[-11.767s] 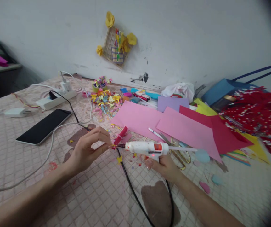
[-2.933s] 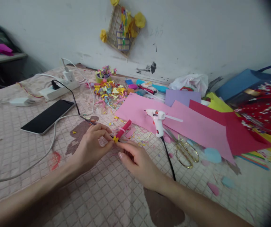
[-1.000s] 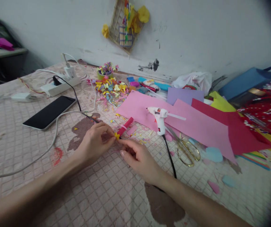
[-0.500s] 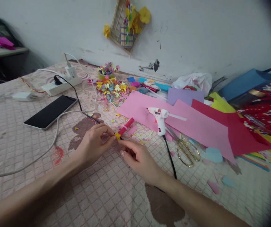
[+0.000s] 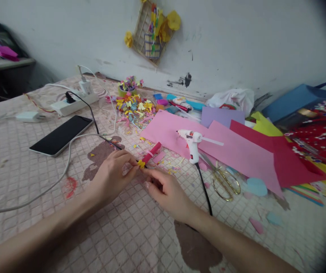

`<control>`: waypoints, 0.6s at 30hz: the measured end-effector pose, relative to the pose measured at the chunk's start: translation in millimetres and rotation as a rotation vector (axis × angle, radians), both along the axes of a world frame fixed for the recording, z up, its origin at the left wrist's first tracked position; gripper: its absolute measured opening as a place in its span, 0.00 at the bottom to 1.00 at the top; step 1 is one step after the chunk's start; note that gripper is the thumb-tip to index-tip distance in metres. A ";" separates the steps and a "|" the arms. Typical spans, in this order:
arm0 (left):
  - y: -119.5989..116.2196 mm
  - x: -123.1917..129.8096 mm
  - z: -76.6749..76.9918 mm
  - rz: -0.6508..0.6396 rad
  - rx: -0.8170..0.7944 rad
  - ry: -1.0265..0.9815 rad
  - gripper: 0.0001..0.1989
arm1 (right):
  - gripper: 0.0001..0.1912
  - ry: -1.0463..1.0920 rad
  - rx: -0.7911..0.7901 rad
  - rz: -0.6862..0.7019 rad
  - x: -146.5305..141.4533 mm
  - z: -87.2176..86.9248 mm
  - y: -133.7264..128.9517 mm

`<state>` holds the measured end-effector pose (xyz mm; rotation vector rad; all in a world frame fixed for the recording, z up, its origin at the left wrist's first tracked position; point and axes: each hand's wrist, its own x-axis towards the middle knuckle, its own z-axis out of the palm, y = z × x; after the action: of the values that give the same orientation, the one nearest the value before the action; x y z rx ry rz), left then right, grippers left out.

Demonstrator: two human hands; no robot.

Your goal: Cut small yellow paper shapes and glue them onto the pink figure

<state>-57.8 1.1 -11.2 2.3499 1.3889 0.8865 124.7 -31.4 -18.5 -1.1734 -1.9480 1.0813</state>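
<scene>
Near the middle of the table, my left hand (image 5: 117, 167) pinches a small yellow paper flower (image 5: 141, 164) between thumb and fingertips. My right hand (image 5: 167, 189) is closed from the other side, its index fingertip touching the flower's lower edge. Its other fingers are curled under, and I cannot make out whether they hold anything. Just beyond the flower lies a red paper roll (image 5: 153, 151) with a pale pink band around it. Whether roll and flower are joined I cannot tell.
A white glue gun (image 5: 192, 146) rests on pink paper (image 5: 168, 127), with gold-handled scissors (image 5: 225, 182) beside it. Coloured paper scraps (image 5: 137, 106) are heaped at the back. To the left are a phone (image 5: 62, 134), a power strip (image 5: 73, 102) and loose cables.
The yellow flower has turned slightly between my fingertips and shows more of its petals. Both hands have stayed almost in place.
</scene>
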 end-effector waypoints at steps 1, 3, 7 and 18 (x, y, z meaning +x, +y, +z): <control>0.2 0.1 -0.1 0.002 -0.006 0.009 0.04 | 0.18 0.002 0.001 0.001 0.1 -0.1 0.0; 0.8 0.5 -0.5 0.008 -0.019 0.021 0.04 | 0.18 0.003 0.002 0.003 0.6 0.0 -0.1; 1.6 0.7 -2.1 0.012 -0.024 0.022 0.03 | 0.18 -0.003 0.003 0.005 1.3 0.5 -0.1; 0.9 0.5 -1.2 0.010 0.019 0.070 0.04 | 0.17 -0.005 0.005 -0.008 -0.1 0.4 -0.1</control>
<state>-57.3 2.1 -12.4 2.4120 1.4258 0.8306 124.6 -31.5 -18.2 -1.1810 -1.9476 1.0693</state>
